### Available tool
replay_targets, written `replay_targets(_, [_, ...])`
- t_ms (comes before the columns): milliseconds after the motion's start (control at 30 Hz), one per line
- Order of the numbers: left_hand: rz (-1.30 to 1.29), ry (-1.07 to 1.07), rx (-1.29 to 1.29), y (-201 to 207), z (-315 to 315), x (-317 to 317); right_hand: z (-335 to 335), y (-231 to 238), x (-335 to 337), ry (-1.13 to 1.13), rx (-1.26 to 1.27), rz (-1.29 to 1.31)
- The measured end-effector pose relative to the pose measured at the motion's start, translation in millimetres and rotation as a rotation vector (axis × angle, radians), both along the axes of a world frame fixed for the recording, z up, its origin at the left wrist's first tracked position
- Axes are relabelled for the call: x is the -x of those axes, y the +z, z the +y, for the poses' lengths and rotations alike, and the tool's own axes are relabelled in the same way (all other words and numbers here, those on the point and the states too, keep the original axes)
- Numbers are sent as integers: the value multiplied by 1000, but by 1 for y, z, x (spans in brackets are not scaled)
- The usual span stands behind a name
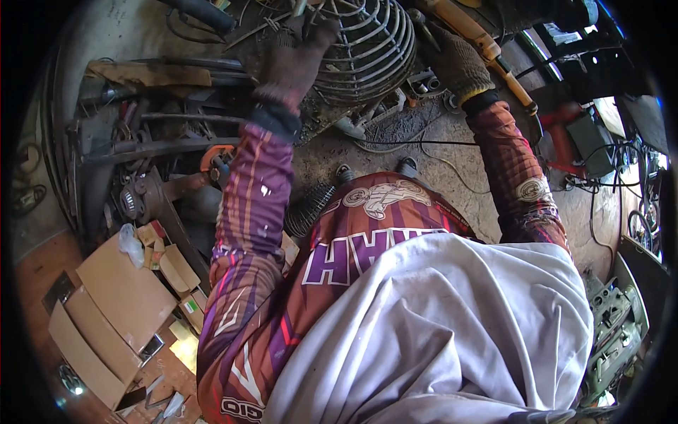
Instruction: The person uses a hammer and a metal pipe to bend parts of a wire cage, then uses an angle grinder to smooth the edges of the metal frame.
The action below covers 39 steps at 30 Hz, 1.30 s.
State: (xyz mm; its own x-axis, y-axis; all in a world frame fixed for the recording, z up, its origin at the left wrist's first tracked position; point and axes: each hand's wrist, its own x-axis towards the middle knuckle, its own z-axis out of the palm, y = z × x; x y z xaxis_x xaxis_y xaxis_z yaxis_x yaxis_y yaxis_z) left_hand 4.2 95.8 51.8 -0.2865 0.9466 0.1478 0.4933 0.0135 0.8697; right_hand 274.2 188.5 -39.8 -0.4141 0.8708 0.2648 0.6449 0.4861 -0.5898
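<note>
A round cage of bent metal rods (371, 53) sits at the top middle, between my two gloved hands. My left hand (293, 63), in a dark knitted glove, is at the cage's left side. Its fingers close around a light metal rod (300, 7) that pokes up between them; its lower part is hidden. On the cage's right side is my right hand (455, 63), in a brown knitted glove with a yellow cuff edge. Its fingers are bent around something narrow near the rim, too unclear to name.
An orange-yellow long-handled tool (487, 49) lies beyond my right hand. Steel bars (191, 116) and scrap crowd the left. Cables (452, 143) cross the dirty floor by my feet. Opened cardboard boxes (127, 290) stand lower left; a red stand (561, 141) is at right.
</note>
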Motion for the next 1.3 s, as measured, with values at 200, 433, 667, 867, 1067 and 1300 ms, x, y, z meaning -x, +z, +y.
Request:
replay_targets(200, [-113,198,-94,3,3,-2,-2,6,-3,2,72,68])
replay_targets(433, [-1284,12,42,77,-51,35,5,1,-1,72,-49,-95])
replay_targets(667, [-1209,157,-66,35,-76,84,1,35,44,23,-78,-459])
replay_targets(867, [-1624,342,-17,13,-69,136,-93,75,90,276,518,984])
replay_targets(1067, [-1588,-357,29,8,-87,152,-132,88,150,393,-16,853])
replay_targets(1300, [-1974,-232,103,26,-113,134,-153,142,180,161,-59,538])
